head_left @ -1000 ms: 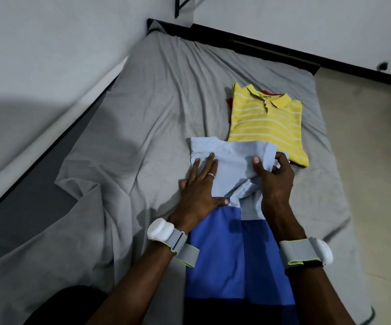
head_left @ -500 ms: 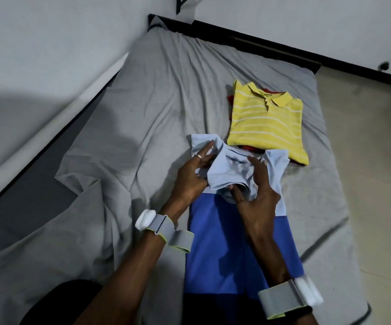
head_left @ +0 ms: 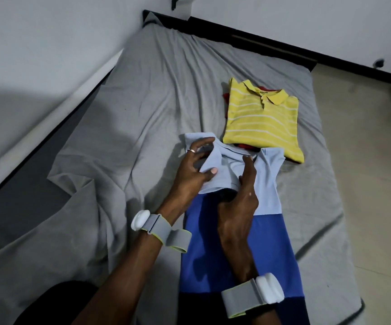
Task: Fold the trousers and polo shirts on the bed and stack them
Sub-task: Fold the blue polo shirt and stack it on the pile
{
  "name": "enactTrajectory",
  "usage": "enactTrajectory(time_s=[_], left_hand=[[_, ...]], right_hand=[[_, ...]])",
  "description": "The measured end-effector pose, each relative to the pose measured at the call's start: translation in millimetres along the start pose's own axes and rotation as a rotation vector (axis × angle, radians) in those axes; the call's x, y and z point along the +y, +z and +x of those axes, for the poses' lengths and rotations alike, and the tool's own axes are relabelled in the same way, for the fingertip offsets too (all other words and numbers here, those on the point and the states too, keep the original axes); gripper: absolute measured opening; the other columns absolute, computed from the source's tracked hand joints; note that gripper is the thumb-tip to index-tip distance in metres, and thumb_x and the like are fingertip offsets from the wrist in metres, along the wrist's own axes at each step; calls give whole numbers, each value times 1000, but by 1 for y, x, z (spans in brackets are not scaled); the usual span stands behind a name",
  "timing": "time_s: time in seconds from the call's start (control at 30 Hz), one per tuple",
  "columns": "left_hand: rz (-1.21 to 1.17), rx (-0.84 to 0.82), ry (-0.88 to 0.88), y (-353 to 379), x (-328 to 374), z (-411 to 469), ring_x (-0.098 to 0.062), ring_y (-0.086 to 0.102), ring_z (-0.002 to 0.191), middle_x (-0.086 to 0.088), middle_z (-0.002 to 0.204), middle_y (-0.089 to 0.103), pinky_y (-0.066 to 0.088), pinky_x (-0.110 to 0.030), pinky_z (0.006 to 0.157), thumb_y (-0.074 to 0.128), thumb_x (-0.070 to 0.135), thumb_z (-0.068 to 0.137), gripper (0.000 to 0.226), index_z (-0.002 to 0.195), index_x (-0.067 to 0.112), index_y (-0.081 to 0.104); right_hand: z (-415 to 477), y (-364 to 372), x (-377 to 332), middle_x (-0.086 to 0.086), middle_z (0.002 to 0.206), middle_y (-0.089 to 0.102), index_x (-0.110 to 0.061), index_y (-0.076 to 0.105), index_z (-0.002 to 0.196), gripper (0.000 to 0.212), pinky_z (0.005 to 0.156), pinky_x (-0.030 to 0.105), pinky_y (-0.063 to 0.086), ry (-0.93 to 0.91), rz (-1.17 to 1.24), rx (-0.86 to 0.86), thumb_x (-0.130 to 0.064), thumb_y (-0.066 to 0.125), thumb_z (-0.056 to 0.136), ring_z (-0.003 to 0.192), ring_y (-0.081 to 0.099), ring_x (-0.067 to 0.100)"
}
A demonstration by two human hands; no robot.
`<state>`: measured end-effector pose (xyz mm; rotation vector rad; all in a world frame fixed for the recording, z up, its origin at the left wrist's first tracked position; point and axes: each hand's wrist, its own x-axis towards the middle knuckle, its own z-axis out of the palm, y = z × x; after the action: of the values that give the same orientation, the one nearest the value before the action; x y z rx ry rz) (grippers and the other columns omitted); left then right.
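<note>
A colour-block polo shirt (head_left: 269, 245), light blue on top, mid blue below and dark at the hem, lies lengthwise on the grey bed sheet (head_left: 143, 109). My left hand (head_left: 194, 167) grips the light blue fabric near the collar, thumb over it and fingers curled behind. My right hand (head_left: 241, 195) presses into the shirt's middle with straight fingers, its thumb tucked under a raised fold. Beyond them lies a folded yellow striped polo (head_left: 262, 118) on top of a red garment (head_left: 246, 146) that shows only at the edges.
The bed runs along a white wall on the left, with a dark frame (head_left: 260, 41) at its far end. Tiled floor (head_left: 365, 184) lies to the right of the mattress. The sheet is rumpled at the near left.
My right hand came off the shirt's right shoulder and slid to the centre fold. My left hand rose from lying flat and took hold of the collar area. The right sleeve side now lies spread out.
</note>
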<state>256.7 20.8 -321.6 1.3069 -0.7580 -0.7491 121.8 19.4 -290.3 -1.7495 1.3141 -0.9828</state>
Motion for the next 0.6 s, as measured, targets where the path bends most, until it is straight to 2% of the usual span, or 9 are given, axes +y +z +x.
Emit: enactTrajectory(time_s=[0.03, 0.07, 0.13, 0.2, 0.27, 0.37, 0.43, 0.5, 0.6], left_hand=[[41, 38, 13, -2, 1, 1, -16, 57, 134, 3, 141, 63, 53, -51, 106, 69, -17, 82, 75, 142, 25, 57], [104, 57, 29, -4, 1, 2, -11, 58, 132, 8, 138, 64, 54, -46, 106, 66, -18, 80, 77, 140, 29, 57], [242, 97, 23, -8, 0, 0, 1, 59, 125, 15, 130, 66, 54, -38, 105, 56, -20, 75, 83, 135, 37, 59], [280, 119, -3, -7, -4, -1, 3, 59, 122, 16, 127, 66, 52, -37, 107, 52, -17, 73, 80, 135, 34, 59], [320, 116, 11, -2, -9, 0, -6, 59, 123, 11, 130, 65, 50, -44, 108, 53, -12, 77, 74, 137, 31, 58], [598, 184, 97, 6, -6, -5, -19, 46, 136, 6, 146, 50, 41, -50, 112, 59, 3, 91, 67, 148, 36, 47], [784, 216, 232, 9, 0, -10, -17, 34, 148, 9, 161, 31, 34, -43, 111, 59, 12, 100, 64, 154, 40, 39], [835, 132, 377, 11, 1, -11, -13, 29, 153, 11, 169, 20, 32, -38, 108, 55, 19, 106, 54, 153, 41, 42], [987, 3, 420, 11, -26, -10, -9, 25, 156, 10, 173, 15, 36, -42, 104, 44, 30, 111, 37, 145, 39, 56]], right_hand=[[1, -1, 8, 12, 106, 64, -36, 37, 157, 75, 75, 9, 47, -3, -3, 0, 9, 47, 98, 80, 60, 4], [2, -3, 19, 1, 120, 66, -36, 33, 160, 84, 87, 11, 48, -29, -1, -23, 15, 45, 93, 97, 62, 2], [2, -12, 31, -15, 151, 53, -36, 35, 160, 102, 114, 18, 38, -109, -76, -117, 25, 41, 78, 137, 47, -2], [0, -23, 41, -18, 160, 43, -35, 39, 158, 117, 123, 25, 31, -272, -253, -240, 29, 41, 61, 150, 35, 4], [3, -29, 47, -16, 163, 38, -32, 43, 157, 119, 125, 33, 30, -380, -376, -367, 26, 46, 53, 154, 29, 7], [-5, -31, 53, -15, 164, 36, -29, 44, 156, 105, 124, 31, 31, -304, -393, -293, 19, 51, 62, 153, 30, 7], [-12, -27, 58, -8, 166, 35, -21, 42, 158, 82, 126, 32, 27, -393, -470, -234, 5, 52, 80, 155, 27, 8], [-19, -20, 72, -7, 167, 32, -20, 39, 160, 60, 126, 39, 29, -487, -608, -235, -10, 45, 101, 157, 21, 7], [-23, -14, 87, -14, 168, 28, -28, 33, 162, 53, 124, 42, 29, -461, -660, -212, -18, 40, 110, 158, 14, 5]])
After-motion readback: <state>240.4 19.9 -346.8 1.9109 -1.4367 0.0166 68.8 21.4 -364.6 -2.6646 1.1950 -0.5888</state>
